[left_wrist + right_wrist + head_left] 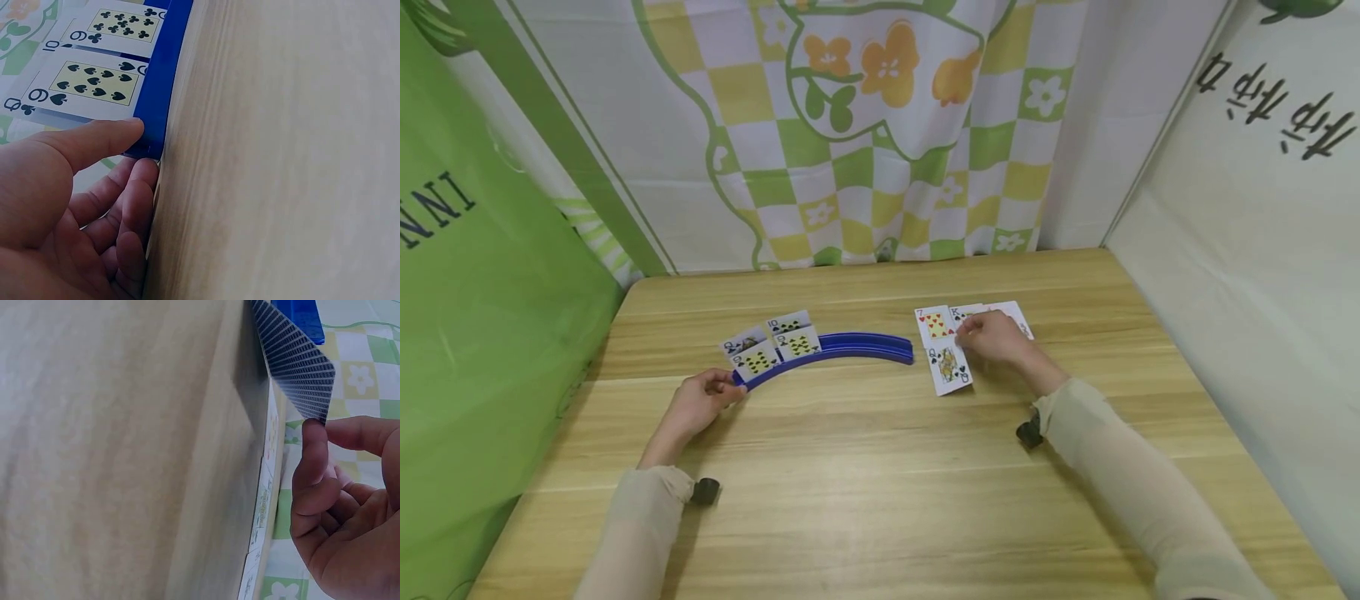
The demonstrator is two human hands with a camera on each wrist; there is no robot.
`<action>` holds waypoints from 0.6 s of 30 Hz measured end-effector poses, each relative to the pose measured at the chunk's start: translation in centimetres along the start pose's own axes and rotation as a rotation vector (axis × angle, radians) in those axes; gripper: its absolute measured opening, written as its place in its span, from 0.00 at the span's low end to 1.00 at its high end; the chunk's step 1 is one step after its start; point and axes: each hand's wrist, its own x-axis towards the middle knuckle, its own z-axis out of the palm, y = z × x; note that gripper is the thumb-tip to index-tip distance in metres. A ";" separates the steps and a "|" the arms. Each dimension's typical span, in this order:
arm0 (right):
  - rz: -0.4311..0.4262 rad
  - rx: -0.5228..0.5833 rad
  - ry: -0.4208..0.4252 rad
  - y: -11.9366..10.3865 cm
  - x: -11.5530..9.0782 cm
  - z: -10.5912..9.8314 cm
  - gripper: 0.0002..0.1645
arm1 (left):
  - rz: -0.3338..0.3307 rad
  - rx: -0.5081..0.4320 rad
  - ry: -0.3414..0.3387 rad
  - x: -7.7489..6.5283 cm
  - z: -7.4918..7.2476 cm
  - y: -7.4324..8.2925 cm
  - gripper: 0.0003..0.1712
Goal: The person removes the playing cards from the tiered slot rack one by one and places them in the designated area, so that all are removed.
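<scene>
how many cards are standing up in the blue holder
4 visible in the blue holder: the nine of spades and nine of clubs in front, a queen and a ten behind. Others could be hidden behind them.

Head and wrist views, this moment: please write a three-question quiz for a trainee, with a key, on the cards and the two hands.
1. Counting: how many rectangular white playing cards can you see standing in the curved, glossy blue rack?
2. True or false: the person's bare left hand grips the rack at its left end.
3. Multiple choice: what does the person's bare right hand pinch?
A) the rack's right end
B) the white queen card with black pips
C) the red-pip seven

Key:
1. Four: two nines in front, a queen and a ten behind.
2. True.
3. B, held by a corner.
</scene>
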 end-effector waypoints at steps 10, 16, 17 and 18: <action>0.037 -0.099 -0.041 0.6 0.3 0.6 0.13 | -0.002 0.005 0.002 0.0 0.0 0.0 0.25; 0.048 -0.118 -0.045 0.5 0.0 0.7 0.12 | -0.004 0.007 0.002 0.1 0.0 -0.1 0.25; 0.044 -0.119 -0.041 0.5 0.0 0.7 0.11 | -0.004 0.007 0.002 0.1 0.0 -0.1 0.25; 0.042 -0.123 -0.037 0.5 0.0 0.6 0.11 | -0.005 0.007 0.002 0.1 0.0 -0.1 0.24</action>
